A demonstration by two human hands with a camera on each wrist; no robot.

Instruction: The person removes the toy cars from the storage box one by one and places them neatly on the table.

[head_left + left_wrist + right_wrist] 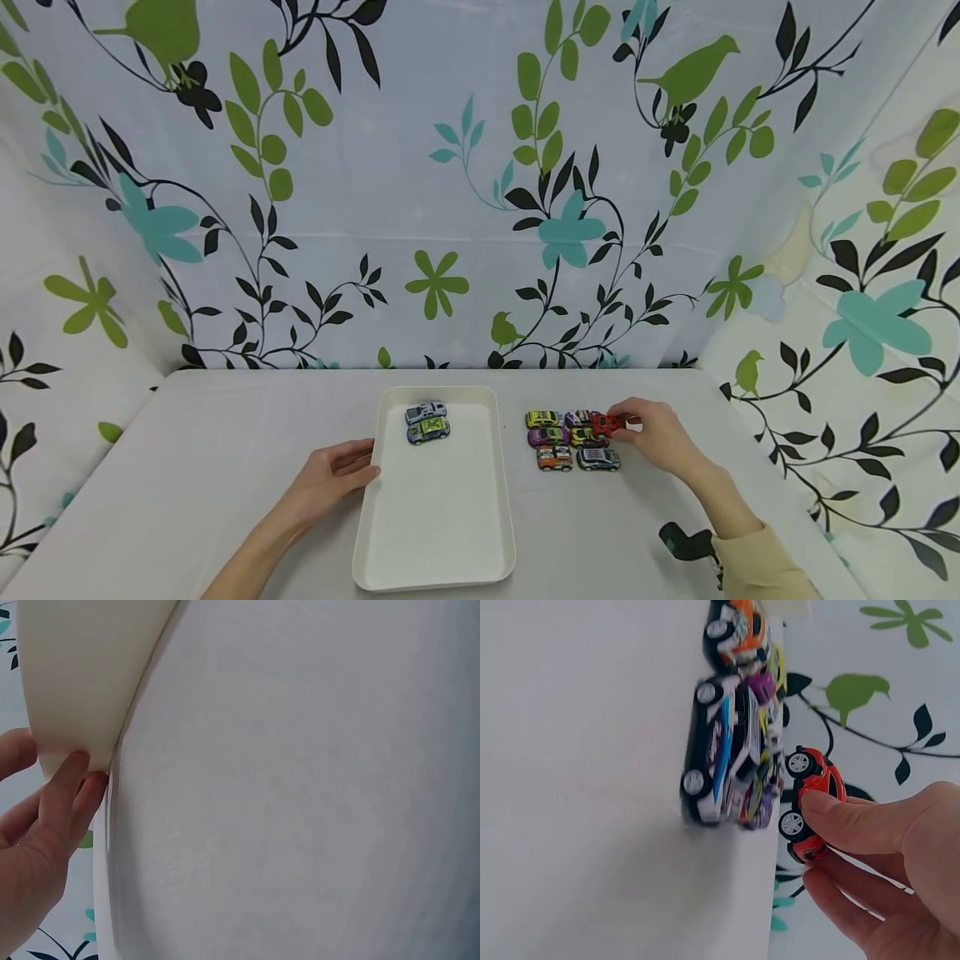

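My right hand (660, 435) pinches a red toy car (816, 802) between thumb and fingers. In the right wrist view the car is lifted off the table, beside the other toy cars. Those stand in a close group, among them a yellow car (543, 418), a purple car (548, 437), an orange car (554, 458) and a black-and-white car (597, 459). My left hand (335, 477) holds the left edge of a white tray (435, 525), thumb at the rim and fingers against the outer wall (82, 682). A silver car (425, 412) and a green-and-blue car (428, 430) sit side by side in the tray's upper left.
A white table (202, 467) lies under everything. Patterned cloth (360, 183) with leaves and birds hangs behind and at both sides. A black device (686, 542) is by the right wrist, next to a beige sleeve (761, 567).
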